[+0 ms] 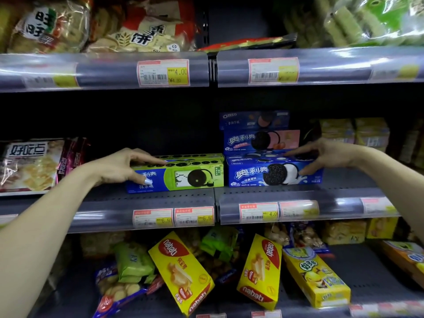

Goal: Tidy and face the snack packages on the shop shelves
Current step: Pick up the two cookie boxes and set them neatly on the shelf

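The left hand (124, 167) clamps the green box (175, 173) and the right hand (321, 157) the blue box (274, 172), both near the middle shelf's (270, 193) front edge, faced outward, while the tipped yellow boxes (181, 271) below look unsorted.

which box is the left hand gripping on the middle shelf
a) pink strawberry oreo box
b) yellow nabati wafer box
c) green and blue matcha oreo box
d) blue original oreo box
c: the left hand pinches the left end of the green and blue matcha oreo box, thumb on its front and fingers on top.
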